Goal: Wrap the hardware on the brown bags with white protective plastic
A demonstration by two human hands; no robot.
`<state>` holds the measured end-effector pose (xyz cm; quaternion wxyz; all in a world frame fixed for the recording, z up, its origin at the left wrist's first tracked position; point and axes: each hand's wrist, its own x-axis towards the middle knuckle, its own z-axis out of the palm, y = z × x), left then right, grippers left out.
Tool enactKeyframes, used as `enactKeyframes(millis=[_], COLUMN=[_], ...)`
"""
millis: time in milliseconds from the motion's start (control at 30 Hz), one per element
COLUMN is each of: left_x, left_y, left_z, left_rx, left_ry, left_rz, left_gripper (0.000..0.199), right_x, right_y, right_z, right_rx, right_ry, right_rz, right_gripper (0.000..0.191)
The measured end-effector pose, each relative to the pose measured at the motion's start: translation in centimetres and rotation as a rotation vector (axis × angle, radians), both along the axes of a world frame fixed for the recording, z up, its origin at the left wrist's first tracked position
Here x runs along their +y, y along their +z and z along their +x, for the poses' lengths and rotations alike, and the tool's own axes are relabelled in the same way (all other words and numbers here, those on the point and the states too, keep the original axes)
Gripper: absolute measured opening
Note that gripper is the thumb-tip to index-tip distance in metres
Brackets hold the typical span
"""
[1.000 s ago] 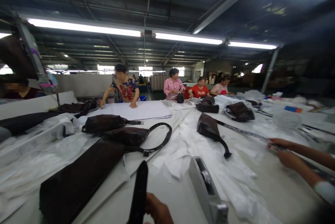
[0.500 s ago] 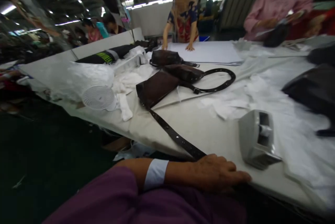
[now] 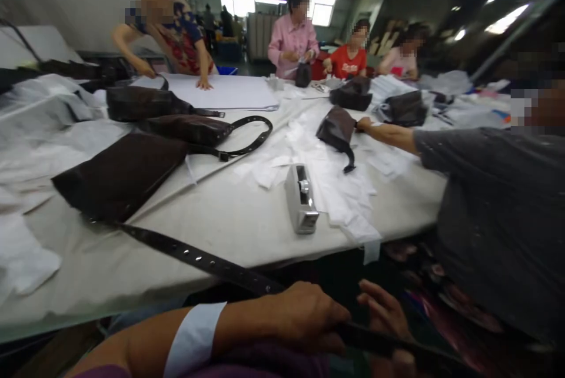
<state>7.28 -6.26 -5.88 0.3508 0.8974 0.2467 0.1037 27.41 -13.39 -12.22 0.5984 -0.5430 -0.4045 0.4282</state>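
A dark brown bag lies on the pale-covered table, its long riveted strap running over the table's front edge toward me. My left hand, with a white band round the wrist, is closed on this strap at the bottom centre. Just right of it is my right hand, its upper fingers raised and apart beside the strap's dark, blurred end; whether the lower fingers touch the strap is unclear. Behind the bag lie a second brown bag with a looped strap and a third.
A grey tape dispenser stands near the table's front edge. White tissue sheets lie beside it. At right, a person in grey reaches across to a brown bag. Several people stand along the far side.
The view has swung right, so the bags and dispenser appear further left. My right hand has come into view, and the person in grey at the right now shows.
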Motion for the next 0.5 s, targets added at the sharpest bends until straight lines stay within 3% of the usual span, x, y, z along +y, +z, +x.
enactKeyframes(millis=[67, 167, 300, 367, 433, 500], left_x=[1.1, 3.3, 5.2, 5.6, 5.9, 6.0], left_y=[0.4, -1.0, -6.3, -9.4, -11.7, -12.7], left_z=[-1.0, -4.4, -10.1, -12.3, -13.6, -14.0], left_rx=[0.035, 0.051, -0.133, -0.324, -0.551, -0.710], left_ry=[0.074, 0.303, 0.665, 0.979, 1.177, 1.245], left_rz=[0.040, 0.014, -0.262, -0.484, -0.606, -0.669], left_gripper=[0.003, 0.012, 0.013, 0.023, 0.029, 0.033], right_x=[1.3, 5.0, 11.8, 14.9, 17.2, 18.6], right_y=[-0.6, -1.2, -1.0, -0.9, -1.2, -1.8], right_z=[0.3, 1.6, 4.0, 5.1, 6.3, 7.4], right_rx=[0.043, -0.268, -0.883, -1.037, -1.166, -1.264], right_ry=[-0.077, -0.135, -0.073, -0.034, -0.006, -0.035], right_rz=[0.054, 0.101, 0.223, 0.283, 0.245, 0.116], right_gripper=[0.055, 0.038, 0.027, 0.027, 0.030, 0.037])
